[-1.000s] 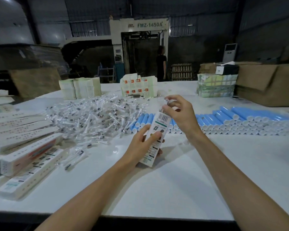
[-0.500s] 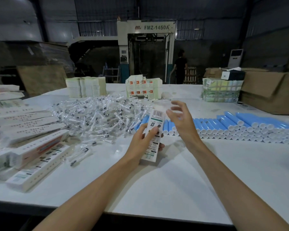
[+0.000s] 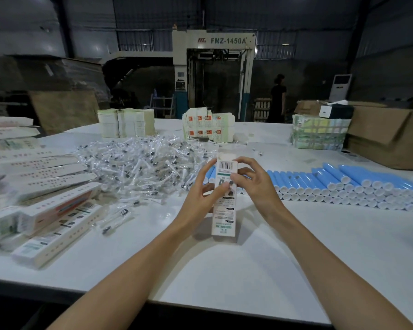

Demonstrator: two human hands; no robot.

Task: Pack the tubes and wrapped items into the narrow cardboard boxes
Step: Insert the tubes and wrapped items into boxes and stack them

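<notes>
While gripping the narrow white printed cardboard box [image 3: 224, 208] upright with my left hand [image 3: 197, 201], I am pinching its top with my right hand [image 3: 256, 186], ideally squaring the mouth before tucking.

Your white table [image 3: 248, 270], loaded.
Long narrow boxes [image 3: 57, 210] lie to your left, a heap of wrapped items [image 3: 141, 167] sits ahead, rows of blue tubes [image 3: 343, 184] lie to your right, and stacks of flat cartons [image 3: 126, 122] stand at the far edge.

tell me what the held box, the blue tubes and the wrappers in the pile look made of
Box: thin card, matt, going by its folded top and printed faces. Tubes: probably plastic, smooth blue with a soft sheen. Wrappers: clear plastic film, crinkled and glinting.
</notes>
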